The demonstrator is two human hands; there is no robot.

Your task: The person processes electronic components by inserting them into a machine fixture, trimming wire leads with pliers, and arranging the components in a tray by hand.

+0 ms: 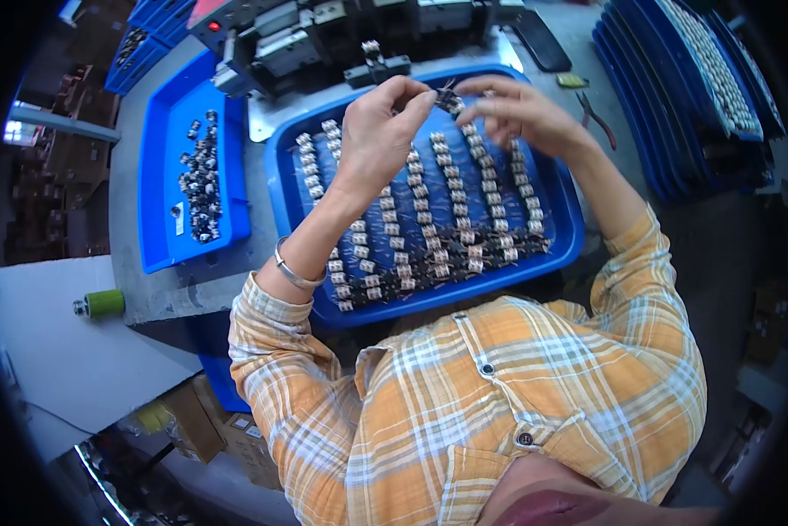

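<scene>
Your left hand (381, 131) has its grip closed, pinching a small black component with thin wires (448, 99) between thumb and finger, above the far part of the rounded blue plastic tray (281, 188). Your right hand (524, 114) is just beside it, fingers parted; I cannot tell whether its grip also holds the component. Below, white-and-black small components (455, 184) lie in rows in the tray.

Ahead, the machine (288, 53) blocks your reach. On your right, you can pass over the bare table (611, 88) beside the pliers (602, 124), up to the blue trays (661, 92).
</scene>
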